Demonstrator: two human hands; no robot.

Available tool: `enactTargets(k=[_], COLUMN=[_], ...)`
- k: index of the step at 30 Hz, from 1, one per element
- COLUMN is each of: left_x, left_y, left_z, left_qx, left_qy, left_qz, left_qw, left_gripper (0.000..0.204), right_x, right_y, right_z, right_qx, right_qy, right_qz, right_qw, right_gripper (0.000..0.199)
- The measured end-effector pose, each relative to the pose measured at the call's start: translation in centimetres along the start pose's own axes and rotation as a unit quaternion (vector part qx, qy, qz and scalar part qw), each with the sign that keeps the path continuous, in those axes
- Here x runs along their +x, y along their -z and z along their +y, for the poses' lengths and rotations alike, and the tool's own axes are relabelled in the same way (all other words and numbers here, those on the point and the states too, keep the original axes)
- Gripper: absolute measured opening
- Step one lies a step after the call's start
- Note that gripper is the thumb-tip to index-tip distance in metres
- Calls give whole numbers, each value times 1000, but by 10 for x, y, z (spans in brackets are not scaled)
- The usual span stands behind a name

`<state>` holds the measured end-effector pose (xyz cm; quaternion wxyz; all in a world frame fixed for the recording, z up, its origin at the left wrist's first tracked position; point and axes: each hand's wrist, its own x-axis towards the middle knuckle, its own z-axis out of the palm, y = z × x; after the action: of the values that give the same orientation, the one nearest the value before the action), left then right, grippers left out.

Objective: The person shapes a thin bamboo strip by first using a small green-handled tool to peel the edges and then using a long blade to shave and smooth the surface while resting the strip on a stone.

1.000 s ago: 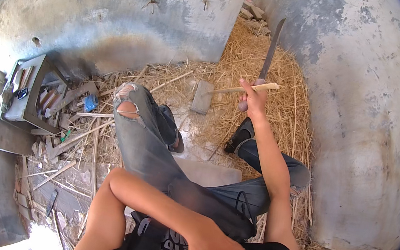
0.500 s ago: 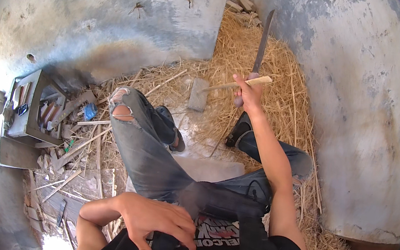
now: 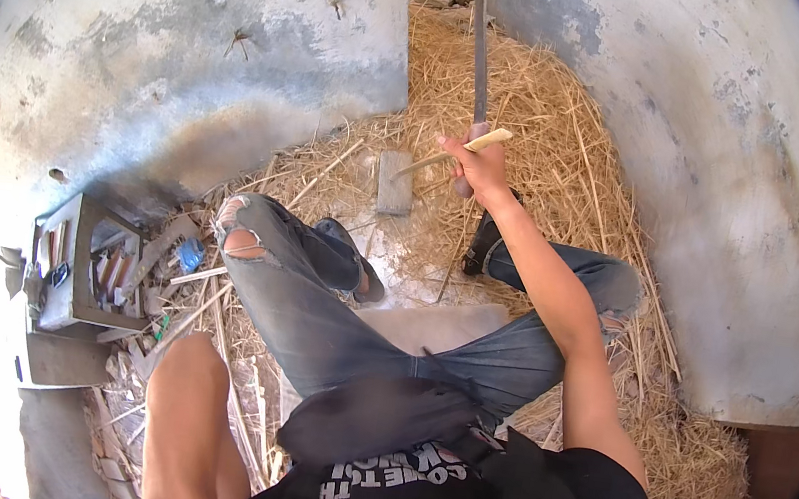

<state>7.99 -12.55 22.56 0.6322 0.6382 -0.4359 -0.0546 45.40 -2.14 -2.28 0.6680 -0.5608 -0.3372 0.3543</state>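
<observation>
My right hand (image 3: pixel 476 164) is stretched out in front of me, shut on the handle of a long dark knife (image 3: pixel 482 53) whose blade points away toward the wall corner. The same hand also grips a thin pale wooden strip (image 3: pixel 453 153) that crosses the handle at a slant. A small flat wooden block (image 3: pixel 394 183) lies on the straw just left of the hand. I sit with my legs in torn jeans (image 3: pixel 314 289) spread over the straw. Only my bent left arm (image 3: pixel 186 413) shows at the lower left; its hand is out of the picture.
Straw (image 3: pixel 558 119) covers the floor between two grey plastered walls (image 3: pixel 196 31) that meet ahead. A grey open box of tools (image 3: pixel 74 267) stands at the left, with loose sticks and a small blue object (image 3: pixel 189 252) beside it. A pale slab (image 3: pixel 430 324) lies under my legs.
My left hand, which lay by my chest, has drawn back out of view, leaving only the bent arm. The right hand with knife and strip stays held out.
</observation>
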Motion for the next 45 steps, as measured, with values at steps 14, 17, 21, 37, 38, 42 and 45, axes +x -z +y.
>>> enactTargets(k=[14,17,21,37,38,42,45], left_x=[1,19,58,124,126,135,135], left_y=[70,81,73,55,55,51,52], left_z=[-7,-19,-23,-59,-61,-68,-73], left_qx=[194,205,12,-185,-191,-207,-217], left_qy=[-18,-102,-95,-129,-126,-124,-124], left_qz=[145,355,394,225,219,204,201], left_qw=[970,906,914,948,949,949,947], left_gripper=[47,46,43,31,31,29,28], right_x=[10,10,7,2,3,4,4], right_y=[12,9,4,5,5,5,5], right_z=[4,4,3,0,0,-1,-1], right_qx=[37,27,24,45,44,44,48], right_qy=[-22,-32,-20,-6,-8,-10,-6], right_qz=[16,20,15,8,10,19,15], right_qw=[999,999,999,999,999,999,999], right_gripper=[39,38,39,36,36,37,38])
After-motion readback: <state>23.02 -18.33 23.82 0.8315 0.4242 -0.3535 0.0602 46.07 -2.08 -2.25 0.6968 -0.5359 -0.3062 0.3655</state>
